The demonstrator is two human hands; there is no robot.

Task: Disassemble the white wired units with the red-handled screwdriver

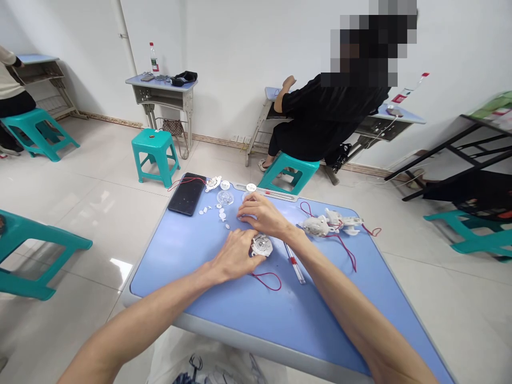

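Observation:
My left hand (239, 253) is closed on a round white plastic mechanism (262, 245) lying on the blue desk, thumb and fingers at its edges. A red cord loop (269, 281) lies just below it. Above and slightly right, my right hand (262, 214) has its fingers bent together near the small parts; whatever is between the fingertips is hidden. Small white gears (222, 214) are scattered to the left of that hand. A clear round disc (225, 198) and a white disc (251, 188) lie farther back. Under my right forearm is a screwdriver (296, 266) with a clear handle.
A black phone (187, 194) lies at the desk's back left, beside another white mechanism (213, 183). Several assembled white units with red cords (320, 226) sit on the right. Beyond the desk (180, 256), a person in black (320, 114) sits on a green stool (290, 172).

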